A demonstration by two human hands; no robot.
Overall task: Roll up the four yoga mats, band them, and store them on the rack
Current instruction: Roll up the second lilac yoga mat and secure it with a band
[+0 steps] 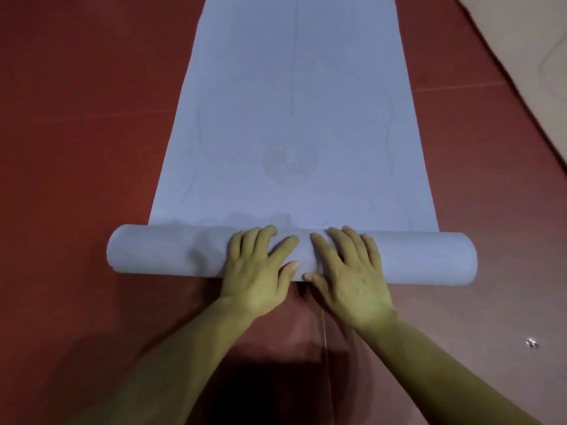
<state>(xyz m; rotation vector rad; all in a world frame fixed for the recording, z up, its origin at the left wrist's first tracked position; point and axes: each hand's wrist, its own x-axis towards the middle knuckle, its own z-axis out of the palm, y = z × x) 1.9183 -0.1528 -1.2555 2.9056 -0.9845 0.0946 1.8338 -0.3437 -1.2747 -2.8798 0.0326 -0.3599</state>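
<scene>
Early stage: left hand (257,273) and right hand (348,271) press flat, fingers straight, on the roll (159,253) of one mat (291,102), mostly unrolled on the floor (76,118); banding, racking not yet done.

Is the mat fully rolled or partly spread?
Partly rolled: the mat has its near end rolled under the left hand and right hand; the rest lies flat.
</scene>
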